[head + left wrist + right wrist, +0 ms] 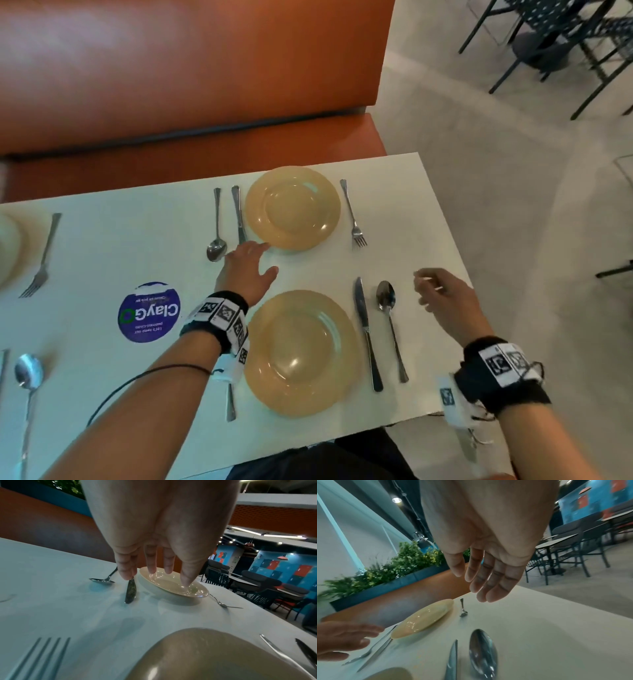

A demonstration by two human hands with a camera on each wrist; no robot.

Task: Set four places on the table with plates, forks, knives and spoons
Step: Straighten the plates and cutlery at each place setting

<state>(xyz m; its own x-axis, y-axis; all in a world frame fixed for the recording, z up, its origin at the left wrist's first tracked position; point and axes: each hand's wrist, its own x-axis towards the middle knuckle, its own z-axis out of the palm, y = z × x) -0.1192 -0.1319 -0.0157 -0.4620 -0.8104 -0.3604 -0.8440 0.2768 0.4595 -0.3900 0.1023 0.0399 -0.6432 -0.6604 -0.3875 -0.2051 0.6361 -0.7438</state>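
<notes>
- Near plate: tan, at the near edge of the white bench, toward its right end.
- Near fork: just left of the near plate, mostly hidden under the left wrist; its tines show in the left wrist view.
- Near knife and near spoon: side by side just right of the near plate, knife closer to the plate.
- Right hand: above the bench's right edge, just right of the near spoon; fingers loosely curled, holding nothing, touching nothing.
- Left hand: between the two plates, fingers straight and spread, gripping nothing; fingertips reach the far knife's blade and the far plate's near rim, contact cannot be told for certain.
- Round blue sticker: on the bench left of the left wrist; reads "ClayGO", smaller lines too blurred to read.
- Far plate: tan, at the far edge toward the right end.
- Far knife and far spoon: just left of the far plate, knife closer to the plate.
- Far fork: just right of the far plate.
- Left-end cutlery: second fork beside a partly seen plate; second spoon near the near edge.
- Orange seat: beyond the far edge.
</notes>
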